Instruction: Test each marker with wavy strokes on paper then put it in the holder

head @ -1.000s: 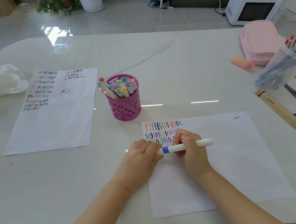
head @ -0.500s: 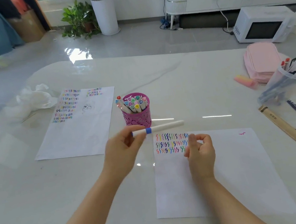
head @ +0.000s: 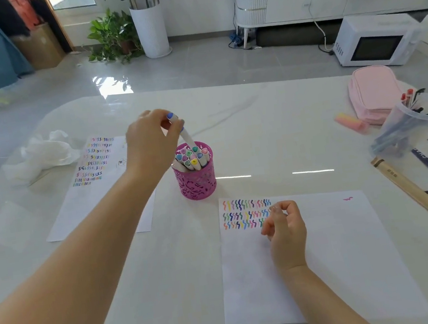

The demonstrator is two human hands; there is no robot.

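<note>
**Marker**: white barrel, blue cap. It stands tilted above the holder, cap end up. Its lower end is just inside the rim, among the stored markers.

**Holder:** pink, with a pierced wall, and crowded with markers.

**Left hand**: directly over the holder. The fingertips pinch the marker at its cap end.

**Right hand**: in front of the holder and to its right, over the paper. The fingers are loosely curled and hold nothing.

**Strokes**: three coloured rows on the paper's corner nearest the holder, beside the right hand's fingertips.

**Second sheet**: left of the holder, also marked with strokes.

**Tub**: clear, well to the right of the holder, with pens in it.

**Change:**
- A second ago both hands held the marker level over the paper.
- Half a second ago the left hand alone held it level, in front of the holder.
- Now it is upended and entering the holder, and the right hand has let go.

**Meaning:**
- This marker's test looks finished, and only lowering and release remain.
- With the holder this full, the marker may catch on a neighbour's cap.
- The tub is the likely source of the next marker.
</note>
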